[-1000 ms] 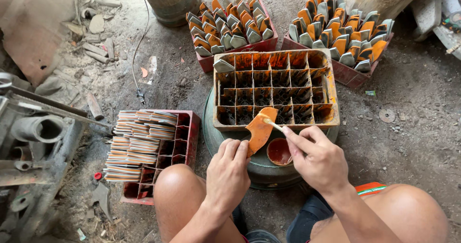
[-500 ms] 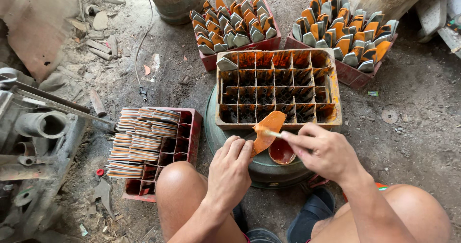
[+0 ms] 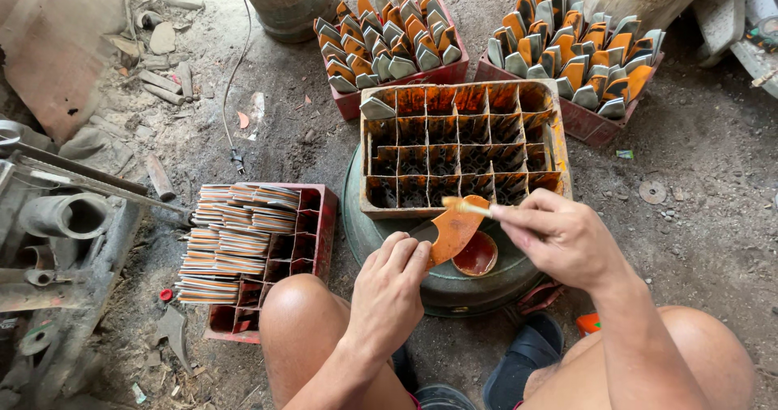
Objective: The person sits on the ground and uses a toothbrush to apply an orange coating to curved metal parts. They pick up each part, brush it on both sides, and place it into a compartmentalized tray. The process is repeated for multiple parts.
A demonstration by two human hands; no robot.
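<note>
My left hand (image 3: 389, 292) holds a flat, rounded blade-shaped piece (image 3: 454, 230) coated orange, just above a small round dish of reddish-orange paint (image 3: 476, 256). In my right hand (image 3: 559, 236) is a small brush (image 3: 466, 206) whose tip rests on the top of the piece. Both hands hover over a round green metal drum lid (image 3: 369, 232). On the lid stands a wooden divided crate (image 3: 559, 155), stained orange, with one grey piece (image 3: 378, 108) in its far left cell.
Two red crates (image 3: 405, 76) (image 3: 587, 122) packed with orange-and-grey pieces stand at the back. A red crate (image 3: 312, 240) at left holds stacked flat pieces. Rusty machine parts (image 3: 57, 224) lie far left, a cable (image 3: 235, 110) crosses the dirt floor, my knees are below.
The camera view has shifted a little. My right hand has drawn the brush across the top of the orange piece; my left hand keeps the piece over the paint dish.
</note>
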